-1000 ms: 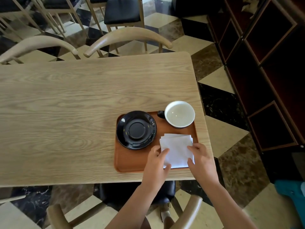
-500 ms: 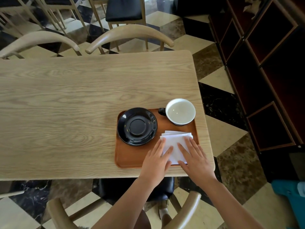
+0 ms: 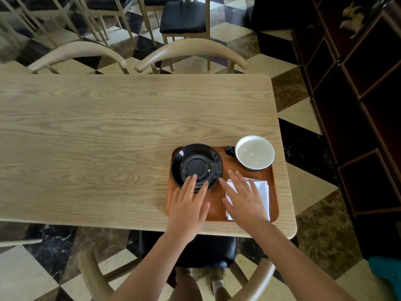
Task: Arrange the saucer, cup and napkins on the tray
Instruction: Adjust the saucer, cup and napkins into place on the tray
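A brown tray (image 3: 273, 192) lies at the near right corner of the wooden table (image 3: 108, 137). On its left part sits a black saucer (image 3: 196, 165). An empty cup (image 3: 254, 153), white inside with a black handle, stands at the tray's far right corner. White napkins (image 3: 261, 192) lie flat on the near right part. My left hand (image 3: 187, 208) is spread flat, fingertips over the saucer's near rim. My right hand (image 3: 244, 197) is spread flat over the left half of the napkins. Neither hand grips anything.
Two curved wooden chair backs (image 3: 191, 51) stand against the table's far edge, with more chairs behind. A dark shelf unit (image 3: 358, 105) runs along the right. Below me is a chair with a black seat (image 3: 208, 250). The table's right edge is close to the tray.
Both hands let go of the napkins' edges and flattened. My left hand then slid left off the napkins onto the saucer's near rim. The right hand stays on the napkins.
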### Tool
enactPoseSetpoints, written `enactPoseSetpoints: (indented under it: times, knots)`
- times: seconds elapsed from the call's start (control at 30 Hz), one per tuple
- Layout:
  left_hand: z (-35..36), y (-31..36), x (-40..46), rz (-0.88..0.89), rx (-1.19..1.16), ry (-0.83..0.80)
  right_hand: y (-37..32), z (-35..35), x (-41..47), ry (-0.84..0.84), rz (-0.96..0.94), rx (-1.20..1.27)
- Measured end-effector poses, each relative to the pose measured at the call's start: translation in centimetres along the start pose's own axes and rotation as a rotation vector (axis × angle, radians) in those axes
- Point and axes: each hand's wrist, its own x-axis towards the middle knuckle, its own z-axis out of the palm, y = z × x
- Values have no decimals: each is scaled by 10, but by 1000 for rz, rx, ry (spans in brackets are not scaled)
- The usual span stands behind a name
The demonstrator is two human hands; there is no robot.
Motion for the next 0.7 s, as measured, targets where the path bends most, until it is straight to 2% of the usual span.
enactPoseSetpoints:
  times: [0.1, 0.2, 0.7]
  knots:
    - [-2, -23, -3, -108, 41, -127, -11, 6, 18, -82, -54, -45]
    - [-4, -32, -3, -113, 50, -186, -15, 10, 26, -108, -71, -56]
    - [3, -34, -40, -107, 53, -199, -24, 16, -5, -127, -117, -51]
